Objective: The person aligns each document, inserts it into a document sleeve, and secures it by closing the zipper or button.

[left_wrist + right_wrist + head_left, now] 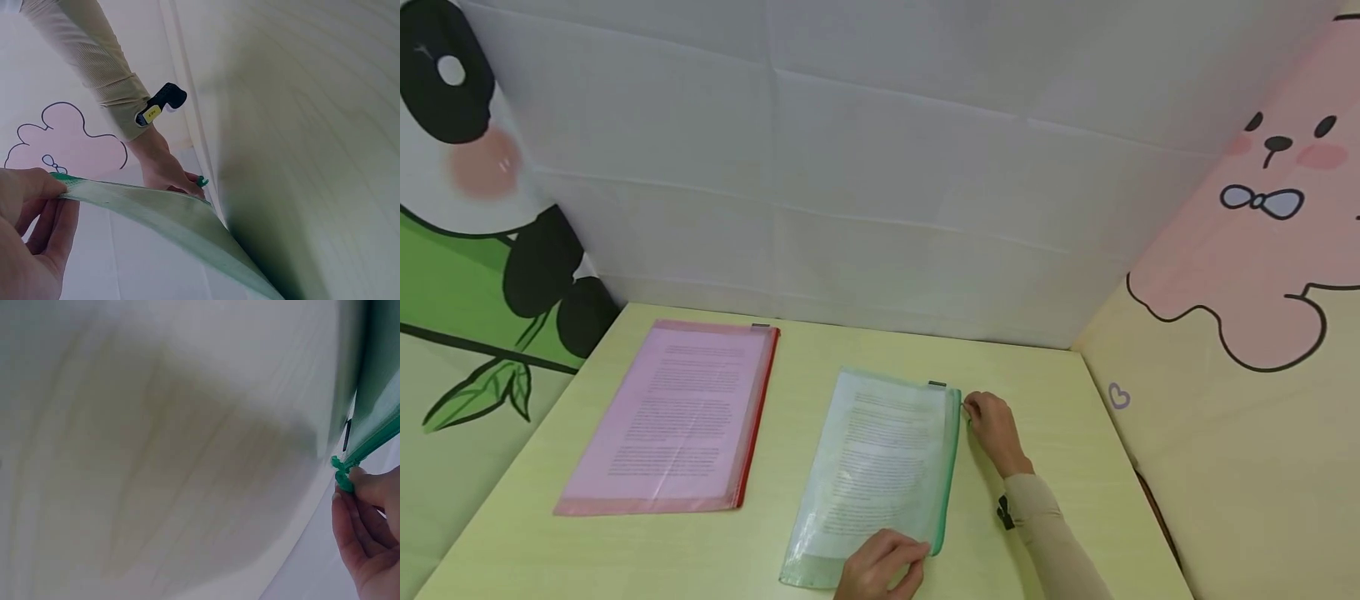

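A clear green zip folder (880,467) with a printed sheet inside lies tilted slightly on the table, its green zip edge facing right. My left hand (883,567) pinches the folder's near right corner between thumb and fingers; in the left wrist view that corner is lifted off the table. At the far end of the zip, my right hand (997,429) pinches the small green zip pull (342,478) with thumb and fingertips. The folder appears closed along the zip in the head view, though the exact state of the teeth is too small to tell.
A pink zip folder (673,417) with a red zip edge and a printed sheet lies to the left on the pale wooden table (1022,375). A white cloth wall (880,167) stands behind the table, with cartoon-printed walls on both sides.
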Demonstrator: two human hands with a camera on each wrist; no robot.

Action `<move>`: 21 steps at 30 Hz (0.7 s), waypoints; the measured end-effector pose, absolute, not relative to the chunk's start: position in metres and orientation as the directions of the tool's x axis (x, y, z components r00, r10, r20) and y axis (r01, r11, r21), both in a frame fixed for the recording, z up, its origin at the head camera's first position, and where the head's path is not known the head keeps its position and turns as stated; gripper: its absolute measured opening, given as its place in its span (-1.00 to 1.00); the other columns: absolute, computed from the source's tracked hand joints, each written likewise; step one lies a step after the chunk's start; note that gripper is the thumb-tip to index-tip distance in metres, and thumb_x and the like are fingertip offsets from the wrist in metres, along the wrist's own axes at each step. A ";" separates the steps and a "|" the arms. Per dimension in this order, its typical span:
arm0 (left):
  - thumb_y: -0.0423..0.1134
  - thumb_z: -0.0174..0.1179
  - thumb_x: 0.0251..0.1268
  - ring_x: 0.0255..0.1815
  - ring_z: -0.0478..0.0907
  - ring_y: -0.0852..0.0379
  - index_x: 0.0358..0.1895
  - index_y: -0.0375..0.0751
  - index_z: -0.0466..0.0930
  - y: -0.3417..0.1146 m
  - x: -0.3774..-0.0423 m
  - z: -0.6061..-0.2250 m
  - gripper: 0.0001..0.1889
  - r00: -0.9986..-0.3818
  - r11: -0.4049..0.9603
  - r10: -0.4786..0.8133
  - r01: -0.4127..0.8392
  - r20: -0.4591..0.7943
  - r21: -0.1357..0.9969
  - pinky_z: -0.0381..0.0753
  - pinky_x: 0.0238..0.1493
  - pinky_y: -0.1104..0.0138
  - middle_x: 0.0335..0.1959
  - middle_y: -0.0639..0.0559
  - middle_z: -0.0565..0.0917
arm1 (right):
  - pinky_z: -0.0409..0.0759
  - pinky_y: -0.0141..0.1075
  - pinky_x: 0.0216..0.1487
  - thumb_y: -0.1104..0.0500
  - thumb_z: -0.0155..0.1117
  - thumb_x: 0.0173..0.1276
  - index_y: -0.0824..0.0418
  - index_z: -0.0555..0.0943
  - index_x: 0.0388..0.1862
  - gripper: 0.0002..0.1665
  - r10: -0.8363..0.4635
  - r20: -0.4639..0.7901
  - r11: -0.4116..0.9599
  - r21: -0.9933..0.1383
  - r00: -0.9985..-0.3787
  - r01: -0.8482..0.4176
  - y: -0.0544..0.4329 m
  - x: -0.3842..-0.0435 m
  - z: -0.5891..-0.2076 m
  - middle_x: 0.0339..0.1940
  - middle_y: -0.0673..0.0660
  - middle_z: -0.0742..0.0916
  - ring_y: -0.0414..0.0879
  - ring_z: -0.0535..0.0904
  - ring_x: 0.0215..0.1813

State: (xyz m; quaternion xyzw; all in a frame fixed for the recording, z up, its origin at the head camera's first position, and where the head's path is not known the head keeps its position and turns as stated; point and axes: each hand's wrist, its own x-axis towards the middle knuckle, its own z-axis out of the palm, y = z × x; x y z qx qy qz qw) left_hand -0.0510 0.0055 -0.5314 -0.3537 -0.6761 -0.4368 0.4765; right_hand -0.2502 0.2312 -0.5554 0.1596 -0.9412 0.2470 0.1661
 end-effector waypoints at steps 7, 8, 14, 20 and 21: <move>-0.37 0.10 0.43 -0.50 0.57 0.25 -0.33 -0.27 0.78 0.005 -0.046 -0.529 -0.76 -0.297 0.365 0.067 0.896 0.953 0.253 0.51 -0.40 0.68 -0.45 0.01 0.63 | 0.68 -0.02 -0.23 0.41 0.36 0.38 0.46 0.70 -0.29 -0.93 -0.187 0.391 0.831 -0.427 -0.901 -0.357 0.235 -0.257 -0.556 -0.36 0.27 0.74 0.14 0.67 -0.29; -0.38 0.11 0.42 -0.49 0.58 0.25 -0.33 -0.28 0.78 0.005 -0.045 -0.529 -0.76 -0.294 0.364 0.067 0.897 0.953 0.251 0.51 -0.40 0.67 -0.44 0.01 0.63 | 0.68 -0.02 -0.23 0.41 0.36 0.38 0.46 0.70 -0.29 -0.93 -0.182 0.391 0.833 -0.427 -0.902 -0.353 0.236 -0.257 -0.556 -0.36 0.27 0.74 0.14 0.67 -0.29; -0.39 0.11 0.40 -0.49 0.58 0.24 -0.34 -0.28 0.78 0.005 -0.044 -0.529 -0.77 -0.295 0.370 0.061 0.894 0.954 0.253 0.52 -0.40 0.68 -0.44 0.00 0.64 | 0.69 -0.03 -0.24 0.41 0.38 0.37 0.46 0.70 -0.27 -0.93 -0.169 0.380 0.837 -0.432 -0.909 -0.336 0.237 -0.262 -0.557 -0.36 0.26 0.74 0.13 0.68 -0.29; -0.35 0.11 0.46 -0.49 0.59 0.24 -0.35 -0.28 0.76 0.003 -0.047 -0.531 -0.75 -0.306 0.384 0.034 0.883 0.952 0.270 0.54 -0.39 0.66 -0.44 0.01 0.63 | 0.68 -0.04 -0.24 0.41 0.37 0.37 0.44 0.71 -0.26 -0.95 -0.167 0.359 0.820 -0.466 -0.918 -0.331 0.235 -0.263 -0.556 -0.35 0.26 0.75 0.11 0.68 -0.29; -0.35 0.11 0.47 -0.49 0.59 0.24 -0.36 -0.29 0.76 0.003 -0.048 -0.531 -0.75 -0.304 0.387 0.027 0.882 0.952 0.270 0.55 -0.40 0.65 -0.45 0.01 0.63 | 0.68 -0.04 -0.23 0.41 0.37 0.38 0.43 0.72 -0.25 -0.95 -0.164 0.352 0.814 -0.480 -0.922 -0.328 0.235 -0.263 -0.556 -0.34 0.25 0.75 0.10 0.68 -0.29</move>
